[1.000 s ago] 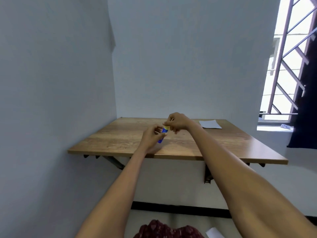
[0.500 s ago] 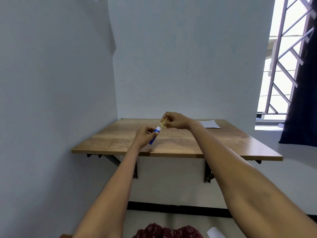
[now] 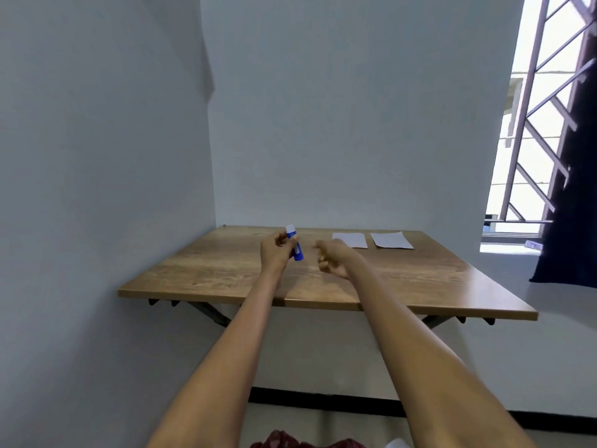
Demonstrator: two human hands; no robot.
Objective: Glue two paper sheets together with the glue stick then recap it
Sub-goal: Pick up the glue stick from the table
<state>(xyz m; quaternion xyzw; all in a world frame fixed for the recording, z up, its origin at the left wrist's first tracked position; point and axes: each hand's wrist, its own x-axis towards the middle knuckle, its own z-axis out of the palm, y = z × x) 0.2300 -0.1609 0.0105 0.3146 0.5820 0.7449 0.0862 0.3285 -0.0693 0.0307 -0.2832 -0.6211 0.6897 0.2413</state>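
The left hand [image 3: 274,253] grips the blue glue stick [image 3: 295,245] above the wooden table [image 3: 226,270], its long axis nearly upright, white tip up and tilted slightly left. The right hand [image 3: 331,258] is curled; whether it holds the cap cannot be told. Two paper sheets lie flat beyond and to the right: the left sheet [image 3: 353,240] just past the right hand, the right sheet [image 3: 391,239] beside it, apart.

A wooden wall-mounted table [image 3: 226,279] fills a white corner; daylight enters a barred window [image 3: 542,124] (dark curtain [image 3: 578,221] beside it).
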